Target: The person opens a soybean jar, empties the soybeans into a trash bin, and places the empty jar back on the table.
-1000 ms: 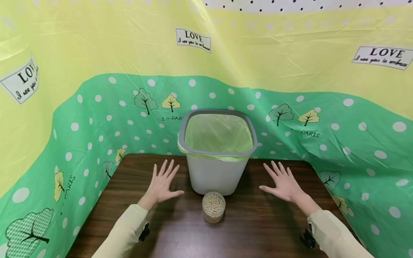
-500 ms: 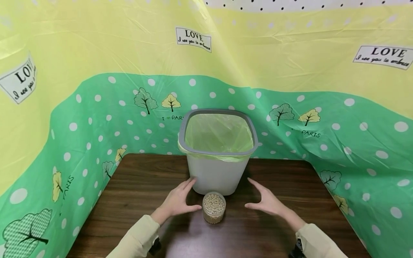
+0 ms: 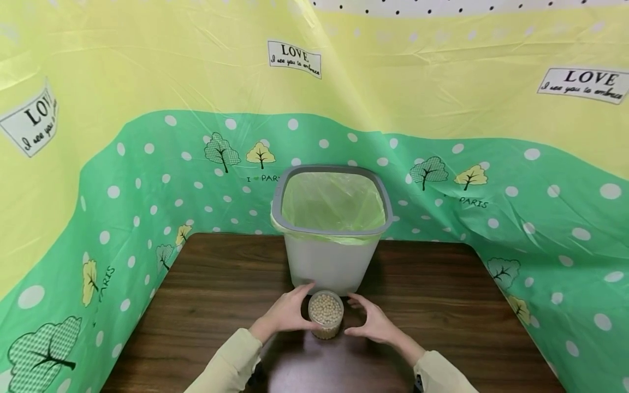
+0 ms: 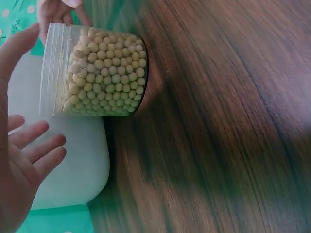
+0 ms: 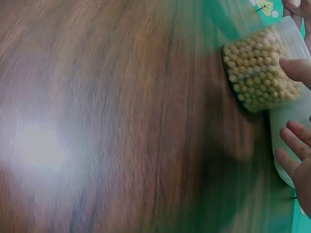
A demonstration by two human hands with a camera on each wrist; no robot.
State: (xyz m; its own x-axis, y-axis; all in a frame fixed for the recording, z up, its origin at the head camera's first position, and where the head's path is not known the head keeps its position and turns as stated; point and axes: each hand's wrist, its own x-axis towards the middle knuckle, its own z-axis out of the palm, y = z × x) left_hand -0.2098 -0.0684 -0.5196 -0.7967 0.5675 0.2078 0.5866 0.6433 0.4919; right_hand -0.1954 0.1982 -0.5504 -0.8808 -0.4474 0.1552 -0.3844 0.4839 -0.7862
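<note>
A clear round jar [image 3: 326, 312] packed with pale round beads or beans stands upright on the dark wooden table. To its left is my left hand [image 3: 289, 312], thumb and fingers spread around that side. My right hand [image 3: 372, 323] faces the jar from the other side with a visible gap. Seen from the left wrist, the jar [image 4: 104, 73] has a clear lid, and the fingers of the left hand [image 4: 19, 160] are apart from it. From the right wrist, the thumb of the right hand [image 5: 299, 179] overlaps the jar [image 5: 260, 70]; contact cannot be told.
Right behind the jar stands a grey-white trash bin [image 3: 326, 262] with a grey rim and a green liner bag inside. The wooden table [image 3: 216, 289] is bordered by a green and yellow patterned curtain [image 3: 147, 164] at the back and both sides.
Both hands have come inward from wide apart, toward the jar, and their spread fingers now curve around its sides. The jar and the bin have stayed in place.
</note>
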